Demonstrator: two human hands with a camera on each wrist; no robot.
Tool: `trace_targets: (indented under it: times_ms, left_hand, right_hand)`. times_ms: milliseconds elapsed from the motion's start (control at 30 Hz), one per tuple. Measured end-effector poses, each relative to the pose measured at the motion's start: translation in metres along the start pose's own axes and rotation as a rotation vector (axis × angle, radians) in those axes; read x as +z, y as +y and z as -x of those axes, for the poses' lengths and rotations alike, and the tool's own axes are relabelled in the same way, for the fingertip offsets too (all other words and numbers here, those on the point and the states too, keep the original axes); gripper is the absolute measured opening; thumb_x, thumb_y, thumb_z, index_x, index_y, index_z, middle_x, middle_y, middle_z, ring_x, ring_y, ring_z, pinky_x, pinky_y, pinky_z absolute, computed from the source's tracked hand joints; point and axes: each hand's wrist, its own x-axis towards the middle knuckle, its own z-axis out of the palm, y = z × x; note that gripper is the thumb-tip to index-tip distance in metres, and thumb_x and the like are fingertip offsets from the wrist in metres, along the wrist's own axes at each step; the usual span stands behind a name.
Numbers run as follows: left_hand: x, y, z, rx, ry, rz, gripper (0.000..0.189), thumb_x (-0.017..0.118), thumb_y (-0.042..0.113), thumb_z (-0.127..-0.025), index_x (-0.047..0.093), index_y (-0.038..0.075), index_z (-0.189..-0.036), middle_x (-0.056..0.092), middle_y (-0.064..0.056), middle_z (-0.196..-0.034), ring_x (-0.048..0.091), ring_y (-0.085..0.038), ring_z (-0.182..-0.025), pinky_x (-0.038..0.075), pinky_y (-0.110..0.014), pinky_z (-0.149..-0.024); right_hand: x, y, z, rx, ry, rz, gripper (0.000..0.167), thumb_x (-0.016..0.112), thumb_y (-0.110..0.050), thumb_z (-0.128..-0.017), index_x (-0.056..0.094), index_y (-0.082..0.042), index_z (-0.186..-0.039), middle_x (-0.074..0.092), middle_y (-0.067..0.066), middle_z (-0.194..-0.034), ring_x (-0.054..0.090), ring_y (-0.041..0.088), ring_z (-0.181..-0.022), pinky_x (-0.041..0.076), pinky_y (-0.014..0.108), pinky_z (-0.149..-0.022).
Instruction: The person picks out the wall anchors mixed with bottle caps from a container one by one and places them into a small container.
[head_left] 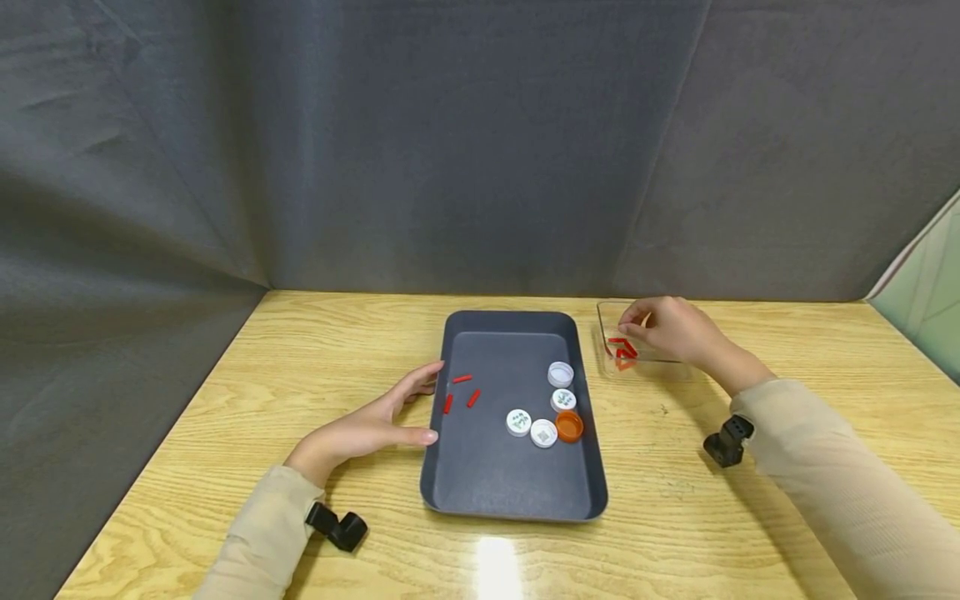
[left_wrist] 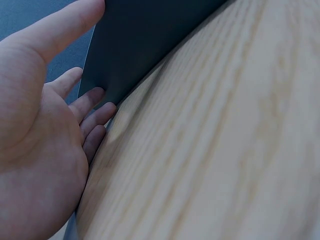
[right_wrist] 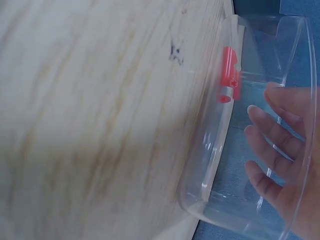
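Note:
My left hand (head_left: 367, 425) is at the left side of a dark grey tray (head_left: 495, 483), its thumb and fingers spread along the rim and touching it. Three small red sticks (head_left: 473, 398) lie in the tray near that hand. Over a clear plastic container (right_wrist: 200, 197), right of the tray, my right hand (head_left: 678, 329) reaches in with bent, loose fingers. Several red pieces (right_wrist: 229, 67) lie at the container's bottom, apart from the fingers in the right wrist view. No object shows between thumb and index finger, though their tips are partly hidden.
Several white bottle caps (head_left: 518, 422) and an orange cap (head_left: 569, 426) sit in the right half of the tray. Everything stands on a wood-grain table (head_left: 300, 350). A dark grey cloth (head_left: 450, 167) hangs behind the table.

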Motion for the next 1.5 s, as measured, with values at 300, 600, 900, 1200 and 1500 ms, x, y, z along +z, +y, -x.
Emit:
trace_targets:
  times_ms: [300, 600, 900, 1200, 1500]
  left_hand:
    - [-0.001, 0.000, 0.000, -0.006, 0.006, -0.009, 0.092, 0.076, 0.025, -0.089, 0.017, 0.026, -0.159, 0.025, -0.008, -0.157, 0.021, -0.029, -0.143, 0.010, -0.059, -0.115]
    - [-0.001, -0.001, 0.000, -0.004, 0.005, -0.002, 0.091, 0.076, 0.024, -0.089, 0.017, 0.026, -0.159, 0.026, -0.009, -0.156, 0.021, -0.029, -0.144, 0.010, -0.059, -0.115]
    - [0.000, 0.000, 0.001, -0.008, 0.005, -0.007, 0.091, 0.076, 0.025, -0.089, 0.017, 0.027, -0.159, 0.026, -0.008, -0.156, 0.021, -0.029, -0.143, 0.009, -0.059, -0.115]
    - [0.001, 0.002, 0.002, -0.011, -0.001, -0.003, 0.091, 0.075, 0.024, -0.089, 0.017, 0.028, -0.159, 0.026, -0.008, -0.156, 0.021, -0.028, -0.144, 0.009, -0.058, -0.115]
    - [0.000, -0.001, 0.001, -0.011, -0.007, -0.001, 0.090, 0.074, 0.025, -0.090, 0.016, 0.028, -0.159, 0.024, -0.008, -0.157, 0.019, -0.029, -0.144, 0.010, -0.060, -0.115]
  right_hand:
    - [-0.004, -0.005, -0.001, -0.020, -0.004, -0.009, 0.011, 0.071, -0.014, -0.093, 0.074, -0.004, -0.096, 0.070, 0.005, -0.089, 0.059, 0.019, -0.074, 0.047, 0.036, -0.065]
    - [-0.011, -0.017, -0.002, -0.028, 0.009, -0.096, 0.015, 0.069, -0.019, -0.095, 0.074, -0.006, -0.100, 0.070, 0.005, -0.091, 0.058, 0.022, -0.081, 0.045, 0.035, -0.067]
    - [-0.011, -0.034, -0.004, -0.074, 0.007, -0.217, 0.014, 0.070, -0.021, -0.095, 0.075, -0.009, -0.100, 0.069, 0.005, -0.088, 0.057, 0.021, -0.078, 0.047, 0.029, -0.068]
    - [-0.005, -0.056, -0.007, -0.174, -0.013, -0.281, 0.011, 0.072, -0.017, -0.093, 0.075, -0.008, -0.099, 0.071, 0.000, -0.089, 0.056, 0.019, -0.076, 0.047, 0.027, -0.069]
    - [0.007, -0.077, -0.011, -0.164, -0.120, -0.333, 0.008, 0.072, -0.016, -0.092, 0.074, -0.011, -0.098, 0.069, 0.003, -0.088, 0.055, 0.024, -0.068, 0.043, 0.028, -0.052]
